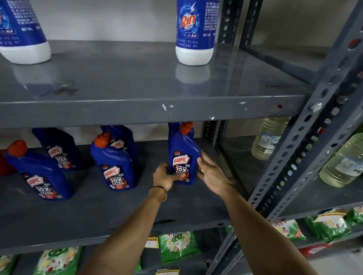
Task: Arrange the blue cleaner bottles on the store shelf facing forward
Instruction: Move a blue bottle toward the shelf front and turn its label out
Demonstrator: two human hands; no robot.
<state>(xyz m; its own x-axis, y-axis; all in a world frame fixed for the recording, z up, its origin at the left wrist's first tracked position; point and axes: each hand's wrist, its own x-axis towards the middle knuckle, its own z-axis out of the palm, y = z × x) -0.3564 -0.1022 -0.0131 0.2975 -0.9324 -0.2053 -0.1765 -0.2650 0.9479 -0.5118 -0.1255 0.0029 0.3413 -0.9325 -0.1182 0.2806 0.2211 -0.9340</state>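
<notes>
On a scuffed grey metal shelf [99, 213], the left hand [165, 175] and right hand [211, 173] clasp an upright blue bottle [183, 152]. Its cap is partly hidden by the upper shelf [135, 111].

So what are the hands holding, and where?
Both hands hold one blue Harpic bottle by its lower body: left hand at the front bottom, right hand on its side.
</notes>
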